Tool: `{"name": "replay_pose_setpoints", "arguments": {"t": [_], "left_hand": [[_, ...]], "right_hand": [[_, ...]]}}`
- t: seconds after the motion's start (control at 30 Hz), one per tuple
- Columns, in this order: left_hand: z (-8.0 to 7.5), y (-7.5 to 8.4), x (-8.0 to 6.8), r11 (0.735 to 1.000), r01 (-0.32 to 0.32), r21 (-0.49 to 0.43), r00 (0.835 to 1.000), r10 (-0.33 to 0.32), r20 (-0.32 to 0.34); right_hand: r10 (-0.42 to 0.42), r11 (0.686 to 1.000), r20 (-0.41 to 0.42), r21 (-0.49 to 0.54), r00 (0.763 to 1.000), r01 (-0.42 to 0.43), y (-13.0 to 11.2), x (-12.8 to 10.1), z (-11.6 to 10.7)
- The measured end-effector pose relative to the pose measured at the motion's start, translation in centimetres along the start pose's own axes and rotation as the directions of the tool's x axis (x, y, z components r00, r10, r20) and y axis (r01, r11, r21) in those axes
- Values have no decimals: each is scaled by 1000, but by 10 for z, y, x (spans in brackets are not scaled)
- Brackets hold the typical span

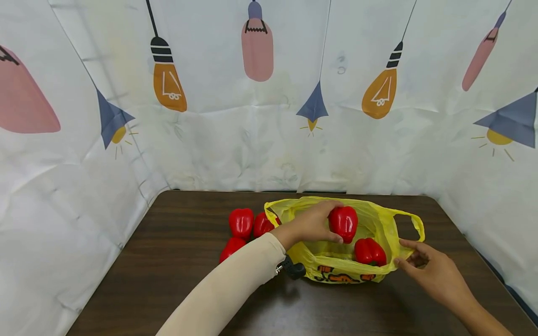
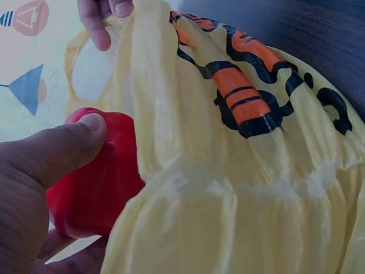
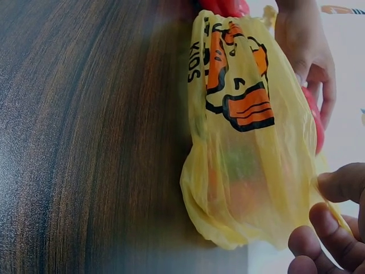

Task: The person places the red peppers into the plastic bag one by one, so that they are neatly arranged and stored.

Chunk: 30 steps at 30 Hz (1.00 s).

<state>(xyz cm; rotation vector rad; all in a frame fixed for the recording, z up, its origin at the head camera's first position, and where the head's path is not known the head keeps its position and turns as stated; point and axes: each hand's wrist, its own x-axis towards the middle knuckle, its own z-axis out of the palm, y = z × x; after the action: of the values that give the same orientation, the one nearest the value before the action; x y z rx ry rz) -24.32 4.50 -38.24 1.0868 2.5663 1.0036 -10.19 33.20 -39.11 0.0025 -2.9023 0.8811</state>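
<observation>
Red pepper (image 1: 343,223) sat clamped in the left hand (image 1: 308,226) fingers, directly above the yellow bag (image 1: 378,219) mouth. The right hand (image 1: 433,270) pinched the bag's near-right handle, holding it open on the surface (image 1: 168,261).
</observation>
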Motion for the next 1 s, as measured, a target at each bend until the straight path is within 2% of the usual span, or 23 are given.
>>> {"name": "replay_pose_setpoints", "arguments": {"t": [0.77,1.0], "left_hand": [[17,0,22,997,73,31,997,-72,-21],[24,0,29,995,101,14,994,-101,-37]], "right_hand": [[10,1000,-7,11,1000,-10,1,1,1],[5,1000,-13,11,1000,-5,4,1,2]]}}
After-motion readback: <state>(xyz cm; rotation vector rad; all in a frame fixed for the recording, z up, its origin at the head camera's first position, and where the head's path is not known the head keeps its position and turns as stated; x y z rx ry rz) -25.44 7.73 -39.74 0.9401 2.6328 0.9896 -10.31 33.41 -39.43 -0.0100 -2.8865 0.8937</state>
